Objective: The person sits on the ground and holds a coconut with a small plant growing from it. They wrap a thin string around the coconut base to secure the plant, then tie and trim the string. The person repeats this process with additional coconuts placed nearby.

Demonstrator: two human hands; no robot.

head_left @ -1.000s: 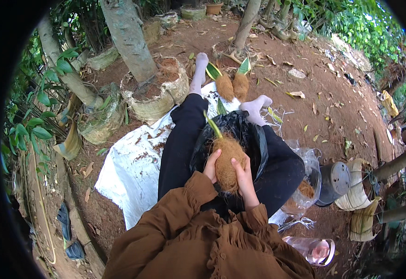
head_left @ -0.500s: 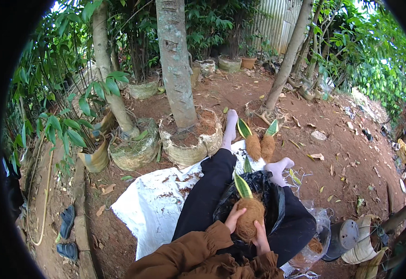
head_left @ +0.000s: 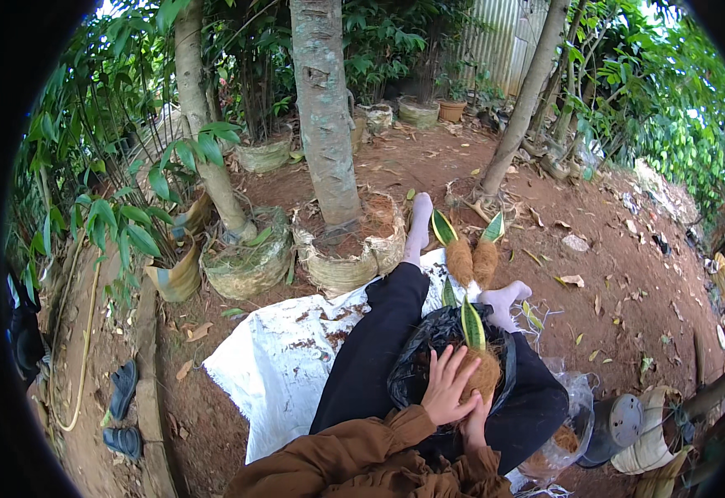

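In my lap I have a snake plant (head_left: 472, 324) with a yellow-edged green leaf, its base a ball of brown coconut fibre (head_left: 486, 375). My left hand (head_left: 447, 390) lies against the near left side of this ball, fingers stretched and spread. From below, my right hand (head_left: 475, 423) supports the ball, its fingers partly hidden behind it and my left hand. A black plastic bag (head_left: 412, 357) is spread open around the plant between my legs. Another snake plant leaf (head_left: 448, 292) rises just beyond the bag. Two more fibre-wrapped snake plants (head_left: 460, 262) lie past my feet.
A white woven sheet (head_left: 275, 365) with brown crumbs lies under my legs. Trees in fabric planters (head_left: 350, 264) stand ahead. To my right are a clear plastic bag of fibre (head_left: 562, 440) and a dark bucket (head_left: 616, 423). Dark sandals (head_left: 122, 390) rest at far left.
The plant has shifted slightly right and up, its leaf now nearer upright. My left hand has moved from gripping the ball's side to lying spread over it.
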